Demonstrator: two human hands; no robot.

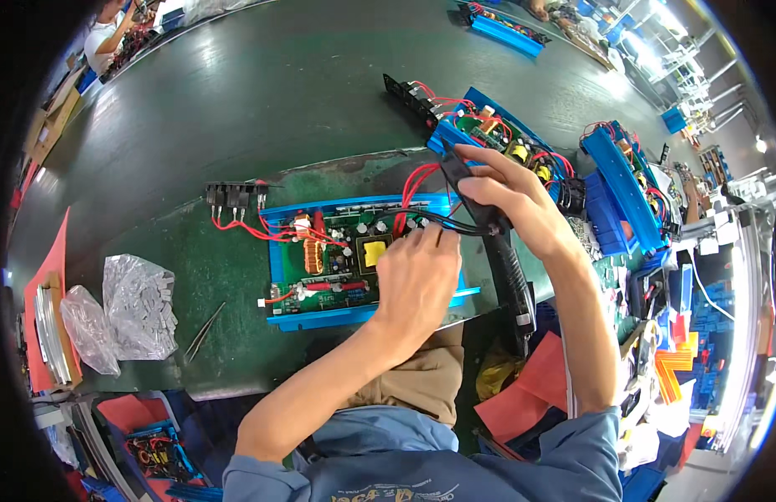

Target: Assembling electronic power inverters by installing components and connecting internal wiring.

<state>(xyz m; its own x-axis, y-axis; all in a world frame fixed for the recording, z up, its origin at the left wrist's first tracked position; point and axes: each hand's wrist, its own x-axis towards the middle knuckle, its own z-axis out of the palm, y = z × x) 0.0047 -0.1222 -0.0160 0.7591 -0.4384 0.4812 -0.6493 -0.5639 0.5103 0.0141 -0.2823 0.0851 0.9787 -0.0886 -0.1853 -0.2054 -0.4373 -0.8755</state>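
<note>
In front of me lies a blue metal housing [321, 319] with an open circuit board [346, 261] carrying coils, capacitors and a yellow-wrapped transformer [374, 253]. My left hand [420, 272] is closed over the board's right part, at the black wires [430, 217]; its fingertips are hidden. My right hand [518, 197] grips a black end panel [457, 171], held tilted past the housing's right end. Red wires [415, 186] run up from the board towards that panel. Another black panel [236, 196] with red wires lies at the left end. Below my right hand is a black power screwdriver [510, 280].
Tweezers [205, 330] and plastic bags of small grey parts [139, 305] lie at left. More blue housings [497, 125] with boards stand at the back right, beside a blue bin [606, 213]. Another person [106, 38] sits at the far left.
</note>
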